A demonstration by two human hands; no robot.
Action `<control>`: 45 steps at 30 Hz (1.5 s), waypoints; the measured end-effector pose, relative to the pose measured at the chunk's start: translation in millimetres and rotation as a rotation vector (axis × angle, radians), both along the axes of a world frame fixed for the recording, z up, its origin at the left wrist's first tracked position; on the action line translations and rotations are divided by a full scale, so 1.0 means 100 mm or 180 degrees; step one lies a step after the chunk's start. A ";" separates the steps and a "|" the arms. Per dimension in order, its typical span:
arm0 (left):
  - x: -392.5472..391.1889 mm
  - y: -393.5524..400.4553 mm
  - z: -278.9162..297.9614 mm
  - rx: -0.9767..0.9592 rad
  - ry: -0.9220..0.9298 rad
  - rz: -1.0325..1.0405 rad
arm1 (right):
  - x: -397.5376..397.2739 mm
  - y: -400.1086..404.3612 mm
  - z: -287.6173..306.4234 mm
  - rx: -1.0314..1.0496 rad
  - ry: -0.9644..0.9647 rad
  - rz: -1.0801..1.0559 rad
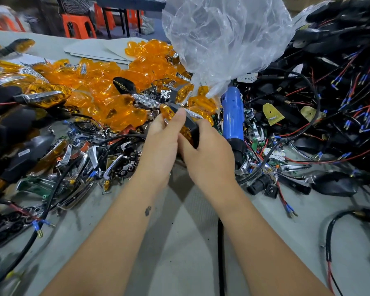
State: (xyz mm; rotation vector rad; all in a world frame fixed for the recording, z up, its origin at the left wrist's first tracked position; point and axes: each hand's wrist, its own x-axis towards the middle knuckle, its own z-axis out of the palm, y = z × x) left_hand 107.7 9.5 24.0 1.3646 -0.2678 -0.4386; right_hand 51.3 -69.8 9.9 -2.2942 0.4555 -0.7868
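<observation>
Both my hands hold one turn-signal lamp [189, 124] above the grey table [179, 253], at the middle of the view. The lamp has a black housing, an amber lens and a chrome strip. My left hand [161, 146] pinches its upper end with the thumb on top. My right hand [209, 152] grips the lower part of the black housing. The hands hide most of the lamp.
A heap of amber lenses [115, 90] lies behind the hands. Chrome trims and circuit boards [83, 163] spread to the left. A blue electric screwdriver [233, 118] lies right of the hands. Black housings with red and black wires [329, 92] pile at right. A clear plastic bag [222, 35] stands behind.
</observation>
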 end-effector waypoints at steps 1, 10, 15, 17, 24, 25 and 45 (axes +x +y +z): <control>0.03 -0.01 -0.02 -0.0082 -0.0020 -0.0035 | -0.01 -0.02 0.01 0.0062 0.0050 0.0099; 0.37 0.32 0.11 -0.1547 0.0795 0.0624 | -0.09 -0.23 0.17 0.1635 -0.0702 0.0153; 0.47 0.50 0.08 -0.1755 0.0769 0.0019 | -0.10 -0.33 0.18 0.0955 -0.0323 0.0013; 0.47 0.50 0.07 -0.1699 0.0746 -0.0019 | -0.08 -0.33 0.17 0.0650 0.0034 0.0182; 0.40 0.41 0.06 -0.1407 0.0704 -0.0171 | -0.10 -0.28 0.20 -0.0856 0.1351 0.0844; 0.39 0.39 0.06 -0.1394 0.0695 -0.0222 | -0.09 -0.28 0.21 -0.1092 0.1517 0.0889; 0.29 0.28 -0.02 -0.1382 0.0753 -0.0736 | -0.05 -0.22 0.10 -0.1768 0.1549 0.0851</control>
